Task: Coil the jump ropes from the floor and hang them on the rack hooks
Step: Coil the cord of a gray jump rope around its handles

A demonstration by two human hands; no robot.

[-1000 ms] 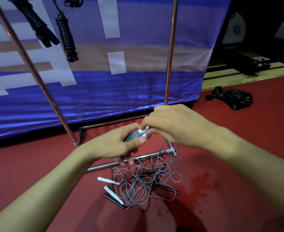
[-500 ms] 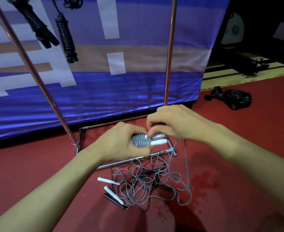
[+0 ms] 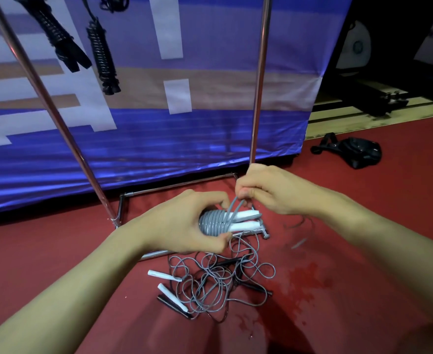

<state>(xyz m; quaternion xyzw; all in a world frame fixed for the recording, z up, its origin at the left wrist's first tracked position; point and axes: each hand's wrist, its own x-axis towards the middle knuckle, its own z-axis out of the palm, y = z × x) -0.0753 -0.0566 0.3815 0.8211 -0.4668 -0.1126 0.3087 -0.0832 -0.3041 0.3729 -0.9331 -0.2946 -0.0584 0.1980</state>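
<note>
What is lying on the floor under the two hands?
A tangle of grey rope with white handles and black handles, beside the rack's base bar. The forearms cover the floor beyond.

Red floor point(image 3: 363, 226), blue banner point(image 3: 159, 139) backdrop, dark bag point(image 3: 355, 152), dim corner

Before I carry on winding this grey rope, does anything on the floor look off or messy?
Yes. Below the hands, a tangled heap of grey rope with loose white handles lies on the red floor, with black handles mixed in. Right of it, a darker blotchy stain looks like a spill or scuff; which one is unclear.
</note>
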